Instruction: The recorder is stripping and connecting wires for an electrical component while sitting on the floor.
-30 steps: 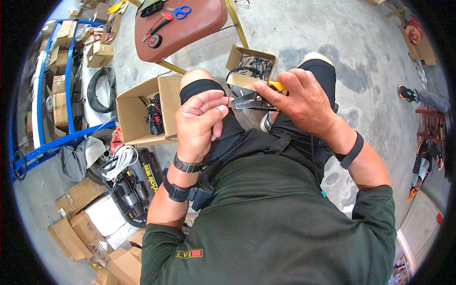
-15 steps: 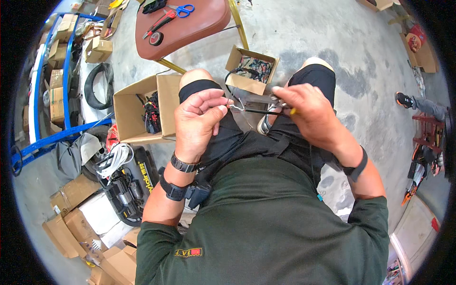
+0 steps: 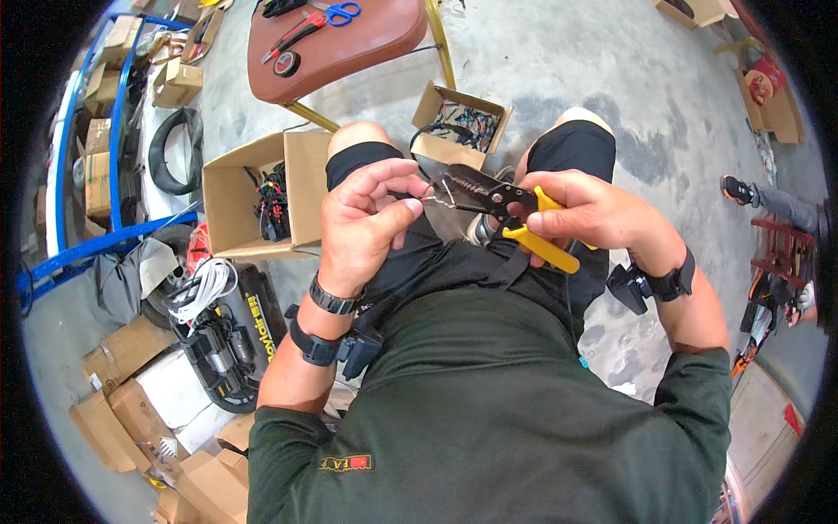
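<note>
**Wire held at the nose of a yellow-handled stripper**

Here, a wire stripper [image 3: 502, 210] is gripped by the right hand [image 3: 587, 214], whose fingers are clenched around its yellow handles; one handle juts out below the knuckles. The tool's dark metal head reaches out from those fingers toward the left hand [image 3: 365, 218]. The left hand's fingers are curled, and a thin wire [image 3: 434, 200] is pinched between thumb and forefinger, its end lying at the tip of the tool's head. Whether the wire is actually seated in a notch cannot be made out, since that spot is small and partly covered by the fingertips.

Just beyond the fingertips of both hands, a small cardboard box [image 3: 460, 125] of tangled wires is seen on the concrete floor. Past the left hand's knuckles a larger open carton [image 3: 262, 188] stands, with dark cable bundles inside. Farther out from the fingers, a brown stool seat [image 3: 336, 44] carries blue-handled scissors [image 3: 336, 15] and a roll of tape [image 3: 285, 63].
</note>
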Demonstrator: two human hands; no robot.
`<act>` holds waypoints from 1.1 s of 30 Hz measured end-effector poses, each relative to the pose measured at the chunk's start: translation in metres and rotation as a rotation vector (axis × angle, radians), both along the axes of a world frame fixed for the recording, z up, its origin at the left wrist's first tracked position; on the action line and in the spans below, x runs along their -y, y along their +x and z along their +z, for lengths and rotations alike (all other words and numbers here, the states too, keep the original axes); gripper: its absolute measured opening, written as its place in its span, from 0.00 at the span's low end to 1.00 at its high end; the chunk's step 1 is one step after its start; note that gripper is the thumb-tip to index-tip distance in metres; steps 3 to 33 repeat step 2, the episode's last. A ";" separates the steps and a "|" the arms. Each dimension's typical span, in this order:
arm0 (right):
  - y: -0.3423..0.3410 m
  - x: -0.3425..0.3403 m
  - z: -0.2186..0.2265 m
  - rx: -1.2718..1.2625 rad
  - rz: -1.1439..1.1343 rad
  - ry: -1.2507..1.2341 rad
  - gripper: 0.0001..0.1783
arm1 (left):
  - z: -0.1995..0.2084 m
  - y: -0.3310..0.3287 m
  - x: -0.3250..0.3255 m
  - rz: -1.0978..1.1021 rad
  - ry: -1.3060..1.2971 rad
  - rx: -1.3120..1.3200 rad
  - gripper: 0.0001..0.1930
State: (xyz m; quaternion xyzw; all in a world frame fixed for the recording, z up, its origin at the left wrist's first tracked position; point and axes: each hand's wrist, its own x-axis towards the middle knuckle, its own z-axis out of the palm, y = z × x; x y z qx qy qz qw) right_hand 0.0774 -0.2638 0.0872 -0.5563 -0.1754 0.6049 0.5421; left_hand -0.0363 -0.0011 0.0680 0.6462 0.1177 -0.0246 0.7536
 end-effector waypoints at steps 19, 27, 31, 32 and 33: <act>0.005 -0.003 -0.005 -0.093 0.061 -0.057 0.16 | 0.001 0.000 0.000 -0.020 -0.013 0.008 0.19; 0.005 -0.003 -0.005 -0.093 0.061 -0.057 0.16 | 0.001 0.000 0.000 -0.020 -0.013 0.008 0.19; 0.005 -0.003 -0.005 -0.093 0.061 -0.057 0.16 | 0.001 0.000 0.000 -0.020 -0.013 0.008 0.19; 0.005 -0.003 -0.005 -0.093 0.061 -0.057 0.16 | 0.001 0.000 0.000 -0.020 -0.013 0.008 0.19; 0.005 -0.003 -0.005 -0.093 0.061 -0.057 0.16 | 0.001 0.000 0.000 -0.020 -0.013 0.008 0.19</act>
